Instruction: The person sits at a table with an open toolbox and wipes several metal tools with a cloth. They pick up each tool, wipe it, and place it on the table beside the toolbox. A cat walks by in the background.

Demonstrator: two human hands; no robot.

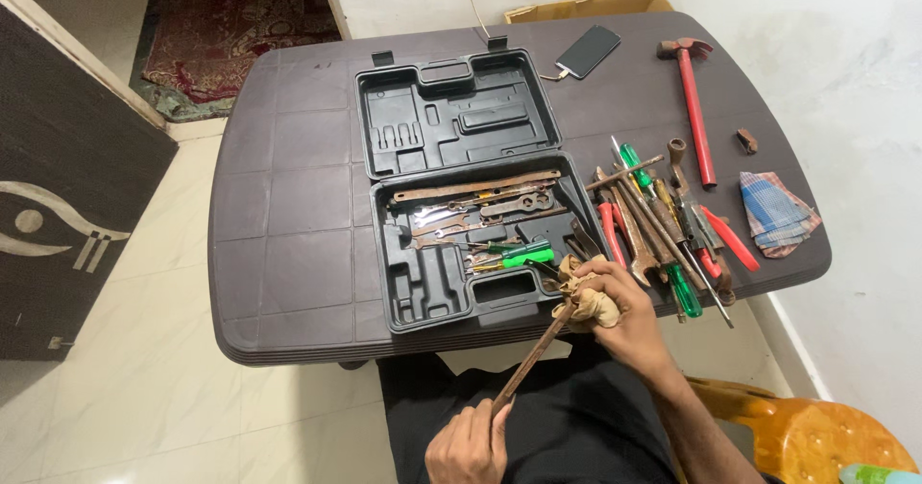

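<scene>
Rusty rod (534,354) held in both hands, front of open tool case (461,186).

Left hand (469,444) grips the rod's near end, below the case; right hand (615,303) closes a tan rag (583,297) round the far end, at the case's front right corner. Case on dark table (288,205), spanners and green screwdrivers inside. Right of case: loose tool pile (672,225), red hammer (693,109), checked cloth (776,213). Behind case: phone (588,51).
</scene>
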